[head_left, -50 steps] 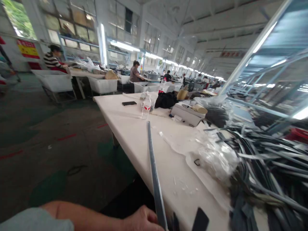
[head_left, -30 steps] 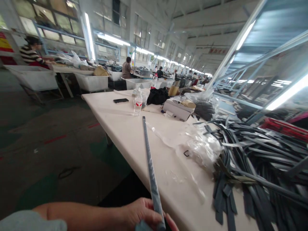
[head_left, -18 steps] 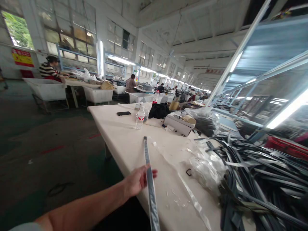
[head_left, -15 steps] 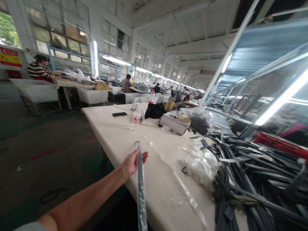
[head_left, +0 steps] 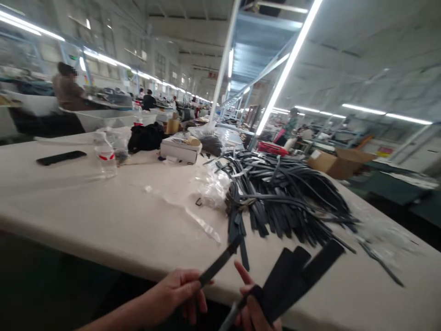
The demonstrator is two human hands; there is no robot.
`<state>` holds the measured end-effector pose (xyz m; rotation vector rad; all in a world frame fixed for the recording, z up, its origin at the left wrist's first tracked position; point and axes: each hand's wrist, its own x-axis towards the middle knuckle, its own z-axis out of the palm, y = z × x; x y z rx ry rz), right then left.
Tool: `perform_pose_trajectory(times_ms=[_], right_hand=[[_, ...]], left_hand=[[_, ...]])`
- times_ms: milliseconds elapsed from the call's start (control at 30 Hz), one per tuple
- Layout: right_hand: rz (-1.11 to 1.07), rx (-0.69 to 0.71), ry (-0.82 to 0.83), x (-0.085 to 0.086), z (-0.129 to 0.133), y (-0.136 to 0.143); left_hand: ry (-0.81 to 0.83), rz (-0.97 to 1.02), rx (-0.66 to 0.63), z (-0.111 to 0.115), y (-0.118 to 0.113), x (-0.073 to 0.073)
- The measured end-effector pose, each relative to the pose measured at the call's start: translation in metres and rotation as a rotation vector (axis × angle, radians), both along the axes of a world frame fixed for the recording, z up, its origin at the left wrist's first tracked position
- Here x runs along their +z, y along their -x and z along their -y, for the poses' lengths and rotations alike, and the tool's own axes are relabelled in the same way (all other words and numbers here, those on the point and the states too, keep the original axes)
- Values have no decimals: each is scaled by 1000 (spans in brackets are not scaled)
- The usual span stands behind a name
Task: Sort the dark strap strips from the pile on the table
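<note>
My left hand point(head_left: 181, 292) pinches one end of a thin dark strap point(head_left: 220, 261) at the near edge of the white table point(head_left: 86, 216). Beside it, my right hand point(head_left: 253, 308) grips a fan of several dark straps point(head_left: 298, 276) that point up and right, its forefinger raised. A large pile of dark straps point(head_left: 285, 195) lies on the table just beyond both hands. Crumpled clear plastic film point(head_left: 210, 186) sits left of the pile.
A water bottle point(head_left: 105, 154), a black phone point(head_left: 61, 157), a black bag point(head_left: 145, 137) and a white box point(head_left: 181, 149) lie at the table's far side. A cardboard box point(head_left: 339, 163) stands right. Other people sit at tables behind.
The view has swung right. My left hand drew back from its reach along the long strap to the near edge. My right hand came into view holding several straps.
</note>
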<state>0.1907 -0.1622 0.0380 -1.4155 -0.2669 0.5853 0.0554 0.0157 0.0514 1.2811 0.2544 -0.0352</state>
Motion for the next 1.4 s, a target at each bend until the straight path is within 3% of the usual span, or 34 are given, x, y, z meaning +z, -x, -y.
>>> perform_pose_trajectory(times_ms=[100, 167, 333, 467, 633, 767, 833, 900, 967, 1033, 1100, 1167, 1267, 1400], right_hand=[[-33, -29, -75, 14, 9, -1], [-5, -61, -64, 22, 14, 0], [39, -194, 22, 41, 15, 21], [122, -181, 81, 52, 22, 34], [244, -346, 153, 50, 66, 32], [241, -466, 166, 46, 105, 26], [209, -615, 96, 51, 126, 20], [209, -881, -20, 64, 154, 12], [264, -1182, -88, 77, 190, 4], [299, -1387, -81, 83, 233, 0], [277, -1427, -77, 74, 276, -1], [185, -1451, -73, 50, 311, 2], [35, -1422, -13, -6, 340, 10], [-50, -1268, 114, -90, 340, 36]], left_hand=[[-105, -70, -184, 17, 0, 5], [-162, -94, -238, 21, -1, 12], [-235, 91, -177, 31, -12, 27], [-332, 9, -228, 47, -18, 12], [-505, 62, -388, 61, -11, -17], [-561, 123, -423, 71, -9, -15], [-534, 108, -375, 71, -10, -13], [-481, 47, -276, 65, -12, -17], [-422, -52, -161, 55, -14, -29], [-344, -138, -81, 44, -15, -47], [-241, -201, -27, 35, -16, -67], [-133, -252, 28, 31, -17, -86], [12, -345, 107, 33, -18, -104], [125, -418, 141, 35, -20, -105]])
